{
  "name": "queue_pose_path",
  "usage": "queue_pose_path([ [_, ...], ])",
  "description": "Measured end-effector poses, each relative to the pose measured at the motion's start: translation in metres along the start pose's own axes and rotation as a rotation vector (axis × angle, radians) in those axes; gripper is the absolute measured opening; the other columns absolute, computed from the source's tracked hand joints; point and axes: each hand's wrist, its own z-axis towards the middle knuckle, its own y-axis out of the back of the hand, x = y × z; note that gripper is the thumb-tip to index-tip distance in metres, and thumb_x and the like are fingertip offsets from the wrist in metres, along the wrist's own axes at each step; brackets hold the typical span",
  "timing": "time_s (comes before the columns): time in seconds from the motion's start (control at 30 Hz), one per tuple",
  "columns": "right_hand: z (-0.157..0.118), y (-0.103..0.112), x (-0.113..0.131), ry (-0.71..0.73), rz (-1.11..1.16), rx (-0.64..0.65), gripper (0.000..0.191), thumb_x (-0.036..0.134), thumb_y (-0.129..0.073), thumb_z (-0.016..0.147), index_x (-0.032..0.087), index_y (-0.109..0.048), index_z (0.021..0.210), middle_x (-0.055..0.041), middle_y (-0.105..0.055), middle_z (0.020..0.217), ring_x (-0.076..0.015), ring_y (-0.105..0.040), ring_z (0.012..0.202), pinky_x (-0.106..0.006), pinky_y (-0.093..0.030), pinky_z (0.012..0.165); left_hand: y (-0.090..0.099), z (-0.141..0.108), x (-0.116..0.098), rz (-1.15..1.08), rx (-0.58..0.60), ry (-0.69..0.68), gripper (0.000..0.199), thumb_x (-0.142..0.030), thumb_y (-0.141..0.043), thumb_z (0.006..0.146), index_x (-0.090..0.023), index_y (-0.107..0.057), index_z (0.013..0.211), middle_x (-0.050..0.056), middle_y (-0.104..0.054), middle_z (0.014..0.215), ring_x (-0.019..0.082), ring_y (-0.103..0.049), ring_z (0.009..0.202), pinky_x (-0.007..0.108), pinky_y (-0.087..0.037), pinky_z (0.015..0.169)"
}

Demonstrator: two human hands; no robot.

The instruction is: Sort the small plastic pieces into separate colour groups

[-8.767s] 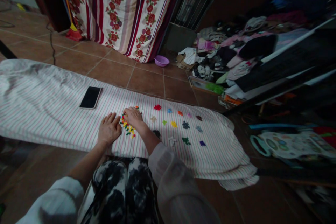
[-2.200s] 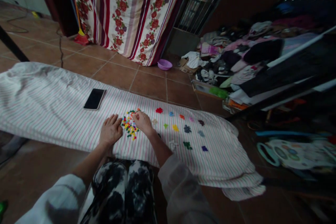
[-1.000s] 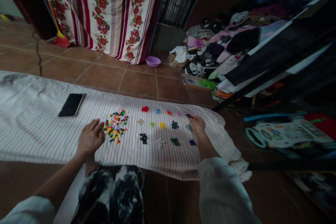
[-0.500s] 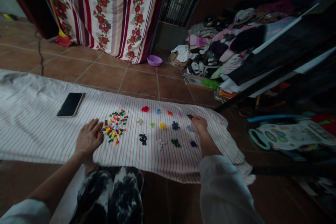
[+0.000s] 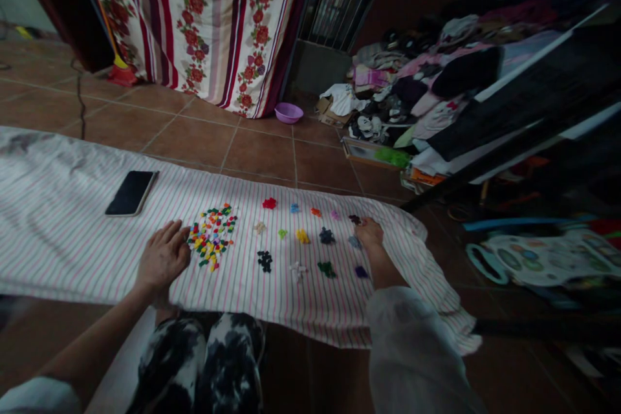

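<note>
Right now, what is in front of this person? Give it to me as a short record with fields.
Surface: striped cloth
Left hand: flat on the cloth, beside the mixed pile
Right hand: fingertips at the dark brown pile; whether they hold a piece is unclear
Mixed pile: many small coloured pieces
Sorted piles: small, one colour each, in rough rows
Phone: lying flat, screen dark
On the floor: purple basin

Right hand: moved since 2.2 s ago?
Yes. Judged against the red pieces, the right hand went from their left to their right, now at the dark brown pieces.
</note>
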Motion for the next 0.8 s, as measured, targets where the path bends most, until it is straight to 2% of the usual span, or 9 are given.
queue_pose_path([
  [0.13, 0.005, -0.003, 0.004, 0.044, -0.015, 0.011, 0.028, 0.015, -0.058, 0.076, 0.015, -0.069, 0.102, -0.0094, -0.071, 0.093, -0.0256, -0.065, 0.1, -0.037, -0.05, 0.092, -0.001, 0.0, 0.0, -0.001, 0.007, 0.019, 0.043, -0.028, -0.035, 0.089, -0.014, -0.064, 0.118, 0.016, -0.06, 0.132, 0.03, -0.049, 0.129, 0.046, -0.042, 0.105],
  [0.3, 0.012, -0.005, 0.006, 0.126, -0.097, 0.046, 0.03, 0.027, -0.063, 0.076, 0.014, -0.068, 0.102, -0.0115, -0.068, 0.092, -0.0273, -0.064, 0.099, -0.04, -0.05, 0.091, -0.001, 0.0, 0.001, -0.055, 0.015, 0.039, 0.042, -0.029, -0.039, 0.087, -0.016, -0.065, 0.117, 0.014, -0.059, 0.133, 0.03, -0.048, 0.131, 0.047, -0.041, 0.107],
  [0.47, 0.017, -0.009, 0.006, 0.206, -0.17, -0.023, 0.025, 0.026, -0.063, 0.073, 0.018, -0.071, 0.095, -0.0092, -0.066, 0.087, -0.0271, -0.063, 0.098, -0.042, -0.048, 0.091, 0.0, 0.0, 0.0, -0.083, 0.025, 0.054, 0.042, -0.029, -0.04, 0.086, -0.018, -0.065, 0.117, 0.013, -0.059, 0.134, 0.031, -0.048, 0.131, 0.049, -0.042, 0.106],
  [0.63, 0.015, -0.013, 0.008, 0.265, -0.134, -0.051, 0.019, 0.022, -0.059, 0.074, 0.021, -0.072, 0.088, -0.0067, -0.066, 0.082, -0.0251, -0.063, 0.094, -0.039, -0.049, 0.09, 0.0, 0.0, 0.0, -0.046, 0.032, 0.039, 0.044, -0.029, -0.037, 0.087, -0.015, -0.064, 0.118, 0.016, -0.058, 0.134, 0.03, -0.048, 0.131, 0.048, -0.041, 0.106],
  [0.8, 0.018, -0.011, 0.004, 0.217, -0.003, -0.009, 0.019, 0.024, -0.059, 0.072, 0.019, -0.071, 0.086, -0.007, -0.066, 0.082, -0.0246, -0.063, 0.091, -0.04, -0.049, 0.09, -0.002, -0.001, 0.002, -0.003, 0.02, 0.016, 0.044, -0.029, -0.036, 0.088, -0.015, -0.064, 0.118, 0.015, -0.059, 0.133, 0.029, -0.047, 0.132, 0.045, -0.04, 0.107],
])
